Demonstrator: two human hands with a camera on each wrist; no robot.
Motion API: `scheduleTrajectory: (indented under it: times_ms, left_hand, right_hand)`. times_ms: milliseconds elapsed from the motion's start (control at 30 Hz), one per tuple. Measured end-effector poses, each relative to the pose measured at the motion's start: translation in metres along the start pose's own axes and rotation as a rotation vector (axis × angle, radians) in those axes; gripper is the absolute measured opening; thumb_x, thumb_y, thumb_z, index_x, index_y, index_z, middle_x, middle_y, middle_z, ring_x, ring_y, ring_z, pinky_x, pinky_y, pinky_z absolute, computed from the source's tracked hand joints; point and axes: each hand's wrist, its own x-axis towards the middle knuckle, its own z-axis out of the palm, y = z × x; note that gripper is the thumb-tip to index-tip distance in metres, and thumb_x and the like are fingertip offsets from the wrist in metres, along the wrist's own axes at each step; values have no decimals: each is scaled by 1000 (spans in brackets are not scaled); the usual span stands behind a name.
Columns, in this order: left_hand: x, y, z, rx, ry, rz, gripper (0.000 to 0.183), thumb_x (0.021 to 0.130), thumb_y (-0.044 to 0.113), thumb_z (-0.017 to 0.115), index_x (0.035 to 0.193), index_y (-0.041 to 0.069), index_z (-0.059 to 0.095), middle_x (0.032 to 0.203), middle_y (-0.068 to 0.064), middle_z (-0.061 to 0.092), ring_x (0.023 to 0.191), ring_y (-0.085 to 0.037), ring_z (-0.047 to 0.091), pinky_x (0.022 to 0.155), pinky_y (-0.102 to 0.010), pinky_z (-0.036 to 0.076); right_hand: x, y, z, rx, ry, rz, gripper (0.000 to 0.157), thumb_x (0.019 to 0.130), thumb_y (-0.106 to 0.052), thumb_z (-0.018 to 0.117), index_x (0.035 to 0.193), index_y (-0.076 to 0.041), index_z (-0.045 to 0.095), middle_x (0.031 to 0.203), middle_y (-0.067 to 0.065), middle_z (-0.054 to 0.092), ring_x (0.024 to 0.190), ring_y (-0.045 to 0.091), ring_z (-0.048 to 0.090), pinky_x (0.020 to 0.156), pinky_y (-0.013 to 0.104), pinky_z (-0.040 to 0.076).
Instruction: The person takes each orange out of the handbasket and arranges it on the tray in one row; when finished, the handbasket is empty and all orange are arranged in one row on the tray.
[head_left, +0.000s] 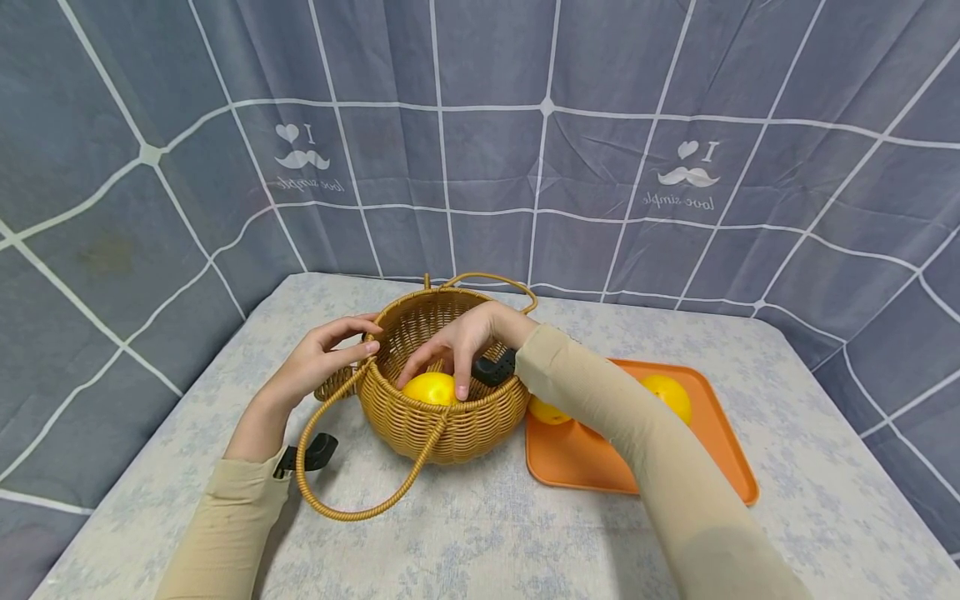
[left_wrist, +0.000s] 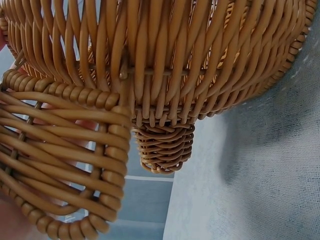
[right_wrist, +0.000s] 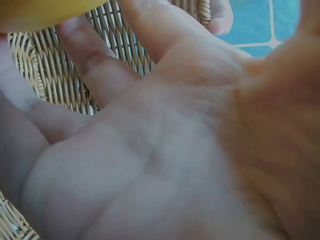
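A round brown wicker basket (head_left: 442, 433) stands on the table, its side flap (left_wrist: 60, 135) and a stubby foot (left_wrist: 165, 147) showing in the left wrist view. My left hand (head_left: 318, 362) holds its left rim between thumb and fingers. Inside the basket's mouth, my right hand (head_left: 465, 337) grips a round yellow fruit (head_left: 430, 388) from above, near the front rim. In the right wrist view the yellow fruit (right_wrist: 45, 12) touches the spread, bent fingers (right_wrist: 95, 65); the woven wall shows behind them. The basket's bottom is hidden.
To the right, an orange tray (head_left: 581, 467) bears yellow fruits (head_left: 667, 396), partly covered by the right forearm. One basket handle (head_left: 352, 512) hangs toward the front left; another handle (head_left: 491, 277) leans to the back. Grey-blue curtain (head_left: 495, 158) encloses the table (head_left: 465, 542).
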Motion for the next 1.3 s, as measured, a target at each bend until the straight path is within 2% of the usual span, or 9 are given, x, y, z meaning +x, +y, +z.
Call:
scheduleTrajectory:
  times_ms: [167, 367, 467, 733, 967, 1133, 1300]
  left_hand:
    - [0, 0, 0, 0, 1, 1, 28, 93, 18, 61, 116, 3, 60, 141, -11, 43, 136, -28, 27, 105, -58, 23]
    - [1, 0, 0, 4, -1, -3, 28, 93, 19, 61, 116, 3, 60, 142, -11, 43, 136, -29, 27, 105, -59, 22]
    - [1, 0, 0, 5, -2, -5, 29, 93, 19, 61, 117, 2, 59, 142, -11, 42, 136, -30, 27, 104, -58, 24]
    - [1, -2, 0, -4, -8, -3, 30, 94, 19, 60, 117, 0, 58, 143, -13, 41, 137, -32, 25, 103, -58, 25]
    - [0, -4, 0, -10, -12, -4, 28, 94, 18, 60, 117, 2, 58, 143, -12, 41, 137, -33, 25, 104, -62, 20]
    - [-1, -5, 1, -15, -18, -8, 28, 94, 19, 60, 116, 3, 58, 144, -13, 40, 137, -33, 24, 104, -61, 22]
    - [-2, -5, -1, -4, -14, -8, 30, 94, 21, 60, 118, 2, 58, 144, -13, 39, 137, -33, 24, 104, -61, 22]
  right_hand:
    - [0, -1, 1, 28, 9, -14, 106, 64, -29, 88, 145, 1, 27, 146, 7, 31, 124, 20, 43, 99, 43, 41]
    - [0, -2, 1, 16, -3, -18, 111, 64, -32, 87, 147, 0, 22, 147, 8, 33, 131, 14, 35, 105, 36, 34]
    - [-1, -2, 1, 6, -5, -12, 110, 65, -33, 87, 148, -1, 22, 146, 8, 35, 130, 16, 38, 105, 35, 34]
    - [1, -9, 2, -93, 65, 3, 84, 73, -9, 76, 143, -2, 30, 138, 5, 41, 125, 16, 43, 101, 34, 39]
    - [-6, -12, 1, -89, 203, -52, 83, 68, -10, 75, 140, -3, 33, 134, 7, 42, 113, 23, 49, 95, 37, 44]
    - [-22, -20, 3, -116, 325, -80, 77, 70, -13, 72, 138, -6, 36, 132, 9, 44, 110, 26, 51, 93, 37, 44]
    - [-42, -27, 10, -108, 438, -101, 77, 70, -15, 70, 138, -6, 35, 129, 11, 45, 109, 26, 50, 90, 39, 46]
